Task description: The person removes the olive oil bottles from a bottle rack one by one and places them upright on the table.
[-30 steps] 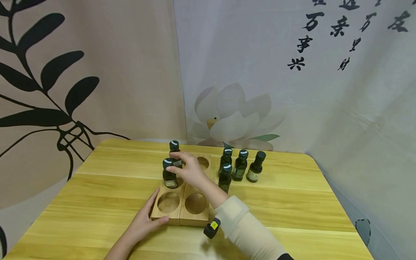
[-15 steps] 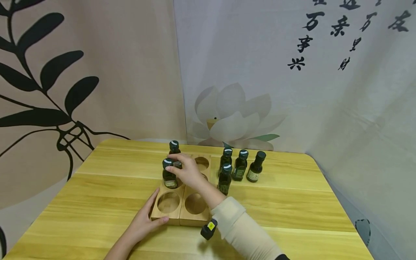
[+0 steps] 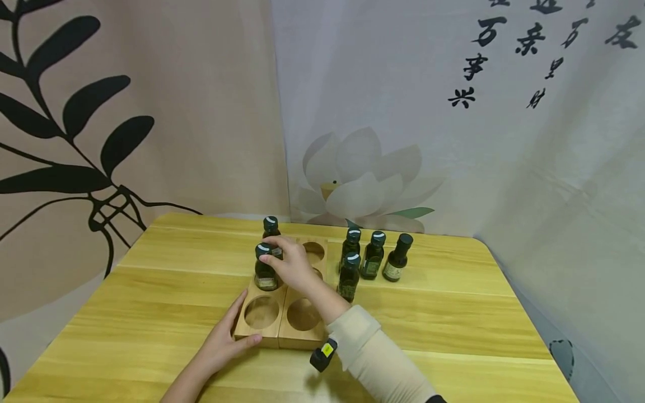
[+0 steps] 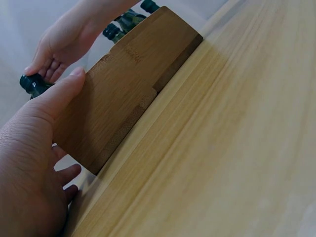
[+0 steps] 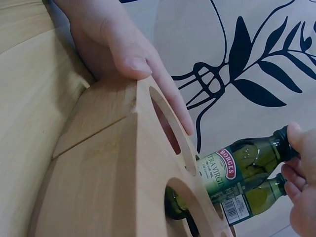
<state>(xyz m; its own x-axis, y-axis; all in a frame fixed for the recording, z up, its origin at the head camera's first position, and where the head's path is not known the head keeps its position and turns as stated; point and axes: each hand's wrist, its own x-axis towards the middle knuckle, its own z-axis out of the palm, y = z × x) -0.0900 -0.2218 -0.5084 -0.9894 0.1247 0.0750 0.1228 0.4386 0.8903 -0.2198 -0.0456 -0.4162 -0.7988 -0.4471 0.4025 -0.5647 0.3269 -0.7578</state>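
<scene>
My right hand [image 3: 292, 266] pinches the dark cap of a small olive oil bottle [image 3: 265, 274]. The bottle's lower end sits at the middle left hole of a wooden bottle rack [image 3: 302, 342]; its green Borges label shows in the right wrist view, where the bottle [image 5: 247, 160] leans. Just behind it another olive oil bottle [image 3: 270, 225] stands at the back left hole, partly covered by my fingers. My left hand [image 3: 224, 338] grips the rack's front left corner, thumb across the front face and fingers along the side. In the left wrist view, the rack's wall [image 4: 123, 84] lies beside that thumb.
To the right of the rack stand several dark bottles, among them a green one [image 3: 373, 260] and a slimmer one with a pale label [image 3: 397, 260]. The table's far edge meets a printed cloth backdrop [image 3: 373, 112]. A black wrist device [image 3: 322, 357] hangs at my right cuff.
The bottle in my right hand has shifted slightly to the right at its hole, and my right forearm has moved a little left. My left hand keeps its place on the rack.
</scene>
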